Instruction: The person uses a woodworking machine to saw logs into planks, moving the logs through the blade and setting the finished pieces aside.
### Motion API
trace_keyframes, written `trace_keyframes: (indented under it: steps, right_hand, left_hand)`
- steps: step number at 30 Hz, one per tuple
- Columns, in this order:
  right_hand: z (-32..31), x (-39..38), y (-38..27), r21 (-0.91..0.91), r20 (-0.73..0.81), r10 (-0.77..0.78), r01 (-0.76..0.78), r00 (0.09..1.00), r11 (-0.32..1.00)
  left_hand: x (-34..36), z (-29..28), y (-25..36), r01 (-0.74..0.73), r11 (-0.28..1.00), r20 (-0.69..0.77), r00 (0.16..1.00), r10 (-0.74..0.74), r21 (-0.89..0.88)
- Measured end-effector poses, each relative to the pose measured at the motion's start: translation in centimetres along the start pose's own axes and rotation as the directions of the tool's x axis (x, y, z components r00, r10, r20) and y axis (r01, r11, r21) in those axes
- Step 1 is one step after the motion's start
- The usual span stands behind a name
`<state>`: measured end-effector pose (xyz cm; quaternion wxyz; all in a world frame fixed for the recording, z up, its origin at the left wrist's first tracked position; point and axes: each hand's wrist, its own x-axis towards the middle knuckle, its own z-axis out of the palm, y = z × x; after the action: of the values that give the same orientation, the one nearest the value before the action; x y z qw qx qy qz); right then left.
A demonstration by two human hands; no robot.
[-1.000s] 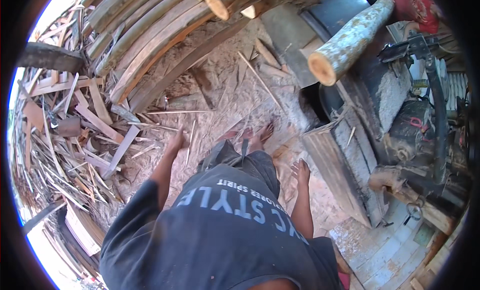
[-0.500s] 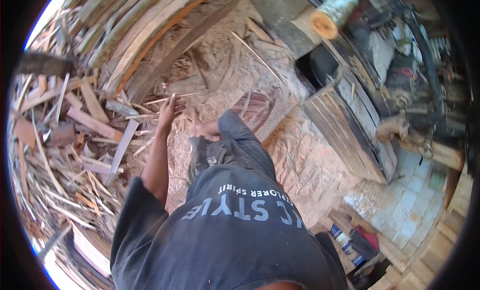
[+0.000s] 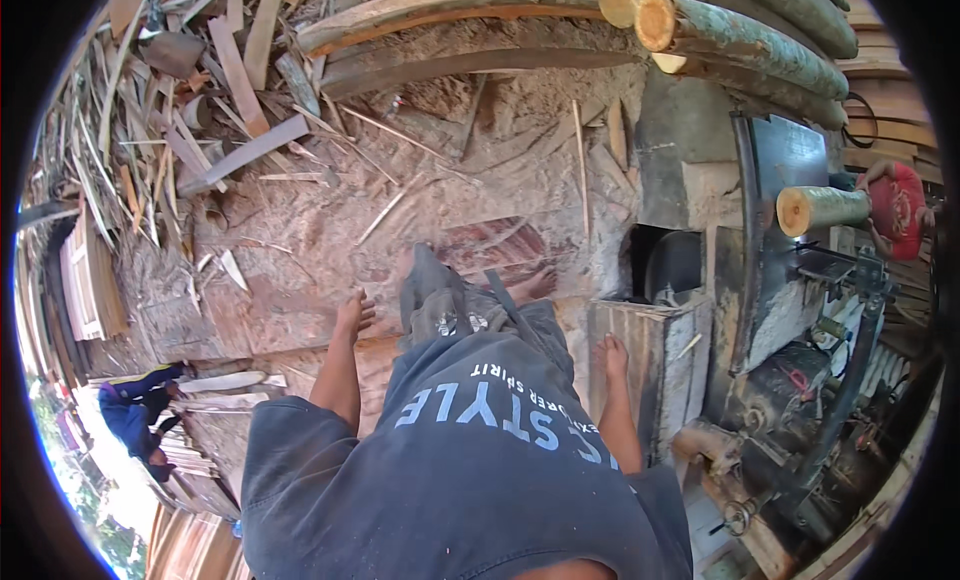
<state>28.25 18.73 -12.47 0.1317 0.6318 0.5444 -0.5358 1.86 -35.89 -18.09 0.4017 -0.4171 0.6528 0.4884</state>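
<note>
My left hand [image 3: 353, 312] hangs beside my left leg, its fingers loosely apart and nothing in it. On the other side, my right hand [image 3: 611, 356] is also open and holds nothing; it hangs near the wooden side of a long, low box-like frame [image 3: 650, 380]. Below my hands are my dark trousers and my bare feet. One foot [image 3: 530, 284] stands on the sawdust-covered ground [image 3: 330, 220] beside a reddish-brown patch.
Scrap wood and thin offcuts [image 3: 190, 130] lie heaped at the far left. Long curved timbers [image 3: 460, 10] and stacked logs [image 3: 750, 45] line the far side. At right, a person in red [image 3: 895, 210] is behind a log [image 3: 820, 211] near machinery. Another person [image 3: 140, 405] bends at left.
My view has turned to the right, so the scrap heap and timbers have shifted. My right hand has come into view. The two other people now show.
</note>
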Motion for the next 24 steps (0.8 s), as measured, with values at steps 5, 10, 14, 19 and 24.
trace_keyframes:
  steps: [5,10,14,19,24]
  right_hand:
    - [-9.3,1.9,-4.9,0.005,-0.09,-0.108,0.109,0.99,0.994]
    - [-5.1,3.4,-5.7,-0.032,-0.025,-0.073,0.072,0.997,0.997]
    - [-0.1,8.1,1.8,-0.497,0.005,-0.4,0.349,0.917,0.794]
    - [0.0,4.4,-1.2,-0.436,-0.114,-0.333,0.254,0.936,0.863]
    - [-1.0,-2.3,-0.2,0.13,-0.101,-0.2,0.212,0.975,0.969]
  left_hand:
    - [-5.2,5.9,-9.0,0.141,0.99,0.187,0.972,-0.14,0.009]
    - [-2.1,3.3,-7.3,0.051,0.978,0.201,0.975,-0.092,0.202]
    - [1.2,0.6,2.1,-0.302,0.928,-0.011,0.95,0.312,0.218]
    - [-0.6,13.3,12.1,-0.456,0.859,0.227,0.885,0.408,0.234]
    - [-8.5,26.6,19.7,-0.728,0.676,0.56,0.608,0.563,0.112]
